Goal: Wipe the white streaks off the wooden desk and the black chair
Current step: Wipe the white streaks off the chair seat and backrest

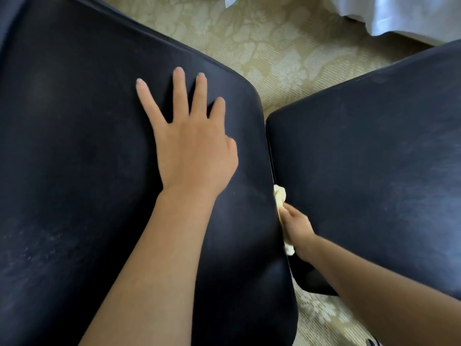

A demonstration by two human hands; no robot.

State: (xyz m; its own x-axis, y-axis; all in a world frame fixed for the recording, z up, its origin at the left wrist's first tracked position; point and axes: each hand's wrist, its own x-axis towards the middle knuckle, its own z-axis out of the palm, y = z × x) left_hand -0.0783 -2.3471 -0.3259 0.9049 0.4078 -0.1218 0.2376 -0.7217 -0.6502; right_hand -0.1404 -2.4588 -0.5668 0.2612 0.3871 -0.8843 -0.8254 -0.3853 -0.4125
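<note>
The floor [279, 46] was a pale beige-green carpet with a lighter leafy pattern woven in. Only a strip of it showed, running from the top middle down to the bottom right. Two big black padded parts of the chair stood over it: one chair cushion [74, 146] filled the whole left side, the other chair panel [374, 158] took the right, with a narrow gap between them. You couldn't see where the chair actually met the carpet. At the floor's top right corner, some white fabric [404, 13] hung down to it, and another white scrap [230, 0] poked in at the top edge.
</note>
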